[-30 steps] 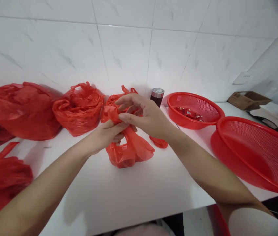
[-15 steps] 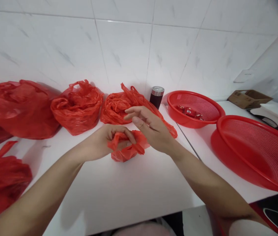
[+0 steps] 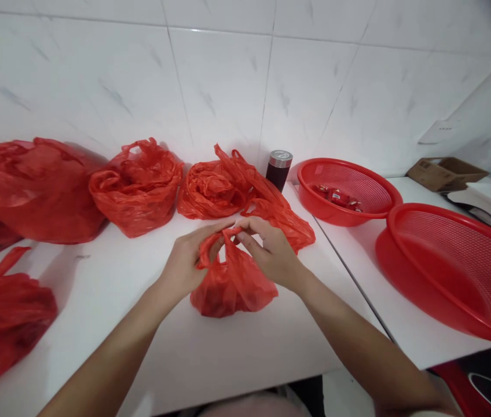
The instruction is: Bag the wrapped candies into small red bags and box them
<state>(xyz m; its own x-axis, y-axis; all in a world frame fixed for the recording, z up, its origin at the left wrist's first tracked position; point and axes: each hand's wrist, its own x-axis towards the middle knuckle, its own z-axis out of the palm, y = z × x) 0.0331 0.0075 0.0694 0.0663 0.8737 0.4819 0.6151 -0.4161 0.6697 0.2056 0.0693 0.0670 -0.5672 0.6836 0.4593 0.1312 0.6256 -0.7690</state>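
Note:
A small red plastic bag (image 3: 237,286) sits in front of me on the white table, its lower part bulging with something dark inside. My left hand (image 3: 191,258) is closed around the gathered top of the bag, on its left side. With thumb and fingertips pinched, my right hand (image 3: 271,249) grips the bag's handle end at the top right. Both hands nearly meet above the bag. What fills it cannot be made out through the plastic.
Several larger red plastic bags (image 3: 136,197) line the tiled wall and the left side. A dark tumbler (image 3: 278,171) stands behind. To the right are a red colander (image 3: 350,217) holding small red packets, a larger red basin (image 3: 440,301) and a cardboard box (image 3: 445,174).
My right hand, open and apart before, has come down onto the bag's top and taken hold. The bag now hangs fuller and nearer to me, its handles drawn together upward.

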